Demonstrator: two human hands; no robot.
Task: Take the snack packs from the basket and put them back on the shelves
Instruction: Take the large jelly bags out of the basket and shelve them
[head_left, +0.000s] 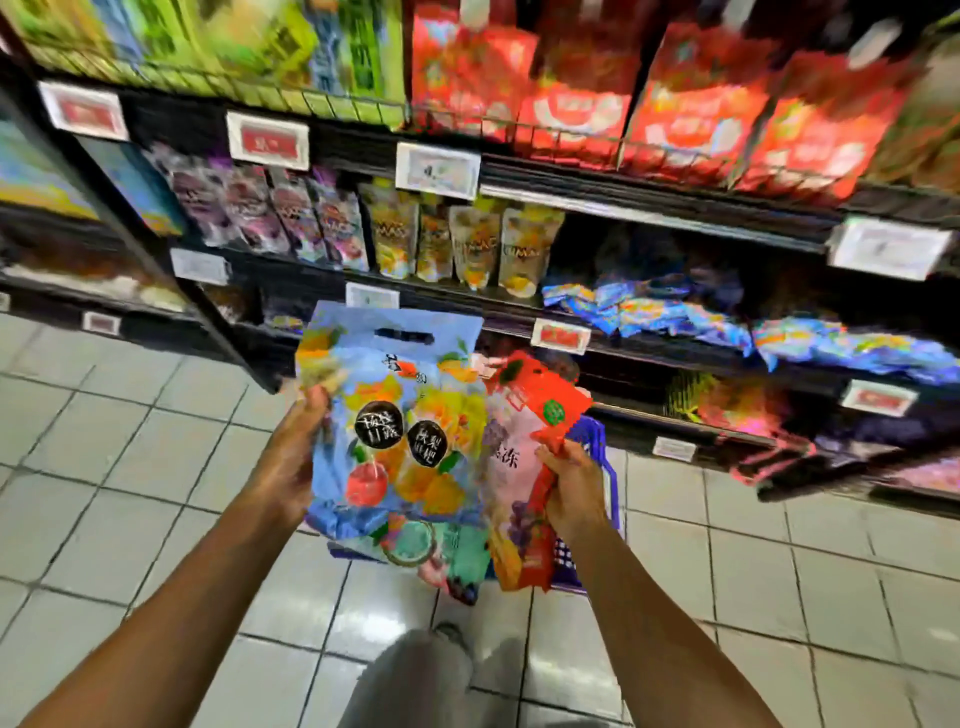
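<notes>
A light-blue pack (395, 415) printed with yellow, orange and red fruit and two black discs is held in the left hand (291, 457); a red-orange and pink pack (524, 467) in the right hand (571, 493), over a dark-blue basket (597, 441).

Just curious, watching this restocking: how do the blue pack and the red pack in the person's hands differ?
The blue pack, held by the left hand, is wider and faces the camera flat, showing fruit pictures and a carry slot on top. The red pack, in the right hand's grip, looks narrower, is tilted and partly hidden behind the blue pack. Both are printed snack bags held above the basket.
</notes>
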